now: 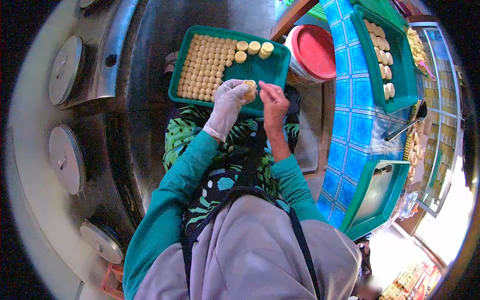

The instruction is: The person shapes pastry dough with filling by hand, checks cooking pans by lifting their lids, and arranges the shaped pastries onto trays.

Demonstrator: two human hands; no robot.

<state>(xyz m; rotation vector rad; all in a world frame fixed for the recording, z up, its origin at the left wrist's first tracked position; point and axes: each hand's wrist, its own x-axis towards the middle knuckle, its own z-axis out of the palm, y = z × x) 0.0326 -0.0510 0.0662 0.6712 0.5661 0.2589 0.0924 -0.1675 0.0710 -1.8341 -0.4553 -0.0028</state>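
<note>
In my left hand (pixel 227 102), which wears a clear white glove, the fingers are closed around a small pale yellow piece of dough (pixel 248 90) that looks hollowed at the top. My bare right hand (pixel 274 102) is just to the right of it, a small gap away, with its fingers curled and the index finger pointing toward the dough; whatever those fingers may hold is hidden. Both hands are over the front of a green tray (pixel 270 77) on my lap. Rows of small dough balls (pixel 202 67) cover its left side. Several larger round dough pieces (pixel 254 47) sit at its back right, some stacked.
A white bucket with a red lid (pixel 320 52) stands beyond the tray. On the right, a blue-checked table (pixel 360 95) carries a green tray with oval dough pieces (pixel 382 55), a black-handled utensil (pixel 410 125) and another green tray (pixel 357 222). Metal lids (pixel 66 159) line the left.
</note>
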